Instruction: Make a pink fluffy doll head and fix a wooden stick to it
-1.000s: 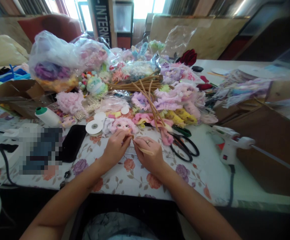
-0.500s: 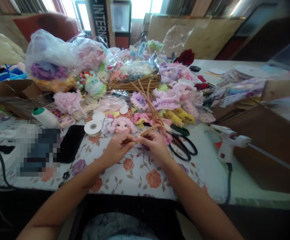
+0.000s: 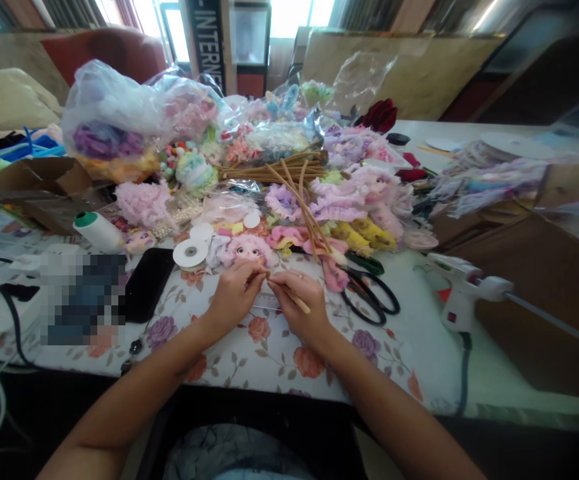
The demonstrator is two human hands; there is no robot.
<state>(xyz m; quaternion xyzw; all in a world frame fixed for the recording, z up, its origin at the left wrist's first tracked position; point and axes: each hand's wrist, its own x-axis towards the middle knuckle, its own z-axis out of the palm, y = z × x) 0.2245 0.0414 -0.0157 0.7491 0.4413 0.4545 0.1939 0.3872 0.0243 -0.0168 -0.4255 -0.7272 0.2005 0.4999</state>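
Note:
Over the flowered tablecloth, my left hand and my right hand are close together with fingertips pinched. Between them is a tan pipe cleaner. Its free end sticks out across my right palm, and the other end is mostly hidden at the fingertips of both hands. Just beyond my fingers lies a doll head with fluffy pink hair. Several loose tan pipe cleaners lie behind my right hand, leaning over a pink plush strip. Black-handled scissors lie to the right of that hand.
A glue gun stands at the right before a cardboard box. On the left are a phone, a ribbon spool and a thread cone. Plastic bags of fluffy material and a pipe-cleaner bundle are piled behind.
The pipe cleaner's free end has swung from pointing away to the right to pointing back toward me across my right palm. My right hand has turned with it; the view has shifted slightly left.

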